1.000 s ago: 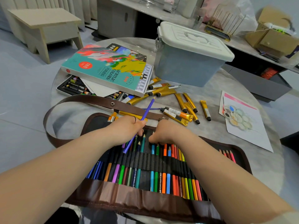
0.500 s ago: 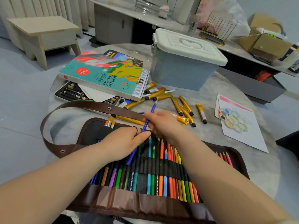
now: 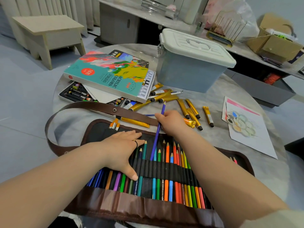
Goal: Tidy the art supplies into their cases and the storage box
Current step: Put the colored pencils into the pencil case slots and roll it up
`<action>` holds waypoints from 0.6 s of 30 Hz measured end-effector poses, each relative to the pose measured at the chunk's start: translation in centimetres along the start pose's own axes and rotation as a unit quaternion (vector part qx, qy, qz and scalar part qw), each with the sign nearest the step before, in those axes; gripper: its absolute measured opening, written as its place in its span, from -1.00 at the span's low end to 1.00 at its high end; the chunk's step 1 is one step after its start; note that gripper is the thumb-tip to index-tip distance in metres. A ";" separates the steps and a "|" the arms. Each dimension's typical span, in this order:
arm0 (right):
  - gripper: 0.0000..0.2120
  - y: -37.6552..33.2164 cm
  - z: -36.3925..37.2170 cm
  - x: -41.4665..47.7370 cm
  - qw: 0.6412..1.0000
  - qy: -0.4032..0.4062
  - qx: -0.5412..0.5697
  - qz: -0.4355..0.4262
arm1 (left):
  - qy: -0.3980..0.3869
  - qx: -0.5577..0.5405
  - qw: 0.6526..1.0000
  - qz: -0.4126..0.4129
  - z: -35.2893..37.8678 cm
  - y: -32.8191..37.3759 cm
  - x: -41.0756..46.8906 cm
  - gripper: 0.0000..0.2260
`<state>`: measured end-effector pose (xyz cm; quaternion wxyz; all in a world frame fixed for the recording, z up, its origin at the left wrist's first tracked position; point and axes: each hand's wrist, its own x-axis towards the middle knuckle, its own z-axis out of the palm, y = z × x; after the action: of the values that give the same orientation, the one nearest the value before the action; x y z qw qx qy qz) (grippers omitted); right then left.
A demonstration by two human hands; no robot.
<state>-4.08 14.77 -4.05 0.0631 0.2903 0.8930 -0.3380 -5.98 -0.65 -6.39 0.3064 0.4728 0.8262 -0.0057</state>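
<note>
A brown roll-up pencil case [image 3: 134, 209] lies unrolled at the table's near edge, its black elastic band holding several coloured pencils. My right hand [image 3: 171, 120] grips a purple pencil [image 3: 158, 130] near its upper part, the lower end meeting the elastic band. My left hand [image 3: 123, 148] lies flat on the case, fingers straight, thumb on the pencils left of the empty slot. Gold paint tubes [image 3: 191, 111] are scattered beyond the case. An acrylic colours box [image 3: 108, 74] rests on an open crayon tray [image 3: 74, 94]. The grey storage box [image 3: 190, 69] stands shut with its white lid.
The case's brown strap [image 3: 92, 106] loops to the left. A sheet of paper with a paint palette [image 3: 241, 124] lies at the right. A few brushes [image 3: 114, 125] poke from the case's top edge. A stool [image 3: 47, 33] and a low cabinet stand beyond the round table.
The purple pencil passed from my left hand to my right. My left hand let go and flattened onto the case. The pencil's lower end now sits at the elastic band.
</note>
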 end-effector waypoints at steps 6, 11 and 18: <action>-0.76 -0.4 -0.1 0.8 0.993 -0.046 -0.090 0.063 | 0.002 -0.001 1.000 -0.002 0.0 0.1 0.2 -0.08; -0.75 -0.8 -0.6 1.0 0.986 -0.100 -0.111 0.074 | 0.005 -0.006 1.000 -0.001 0.0 0.1 0.2 -0.09; -0.68 -1.8 -1.2 0.7 0.955 -0.249 -0.127 0.099 | 0.005 -0.005 1.000 0.002 0.0 0.1 0.3 -0.09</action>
<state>-5.62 14.80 -2.30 0.3531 0.2735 0.8512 -0.2755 -6.04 -0.41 -6.52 0.3046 0.4725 0.8270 0.0018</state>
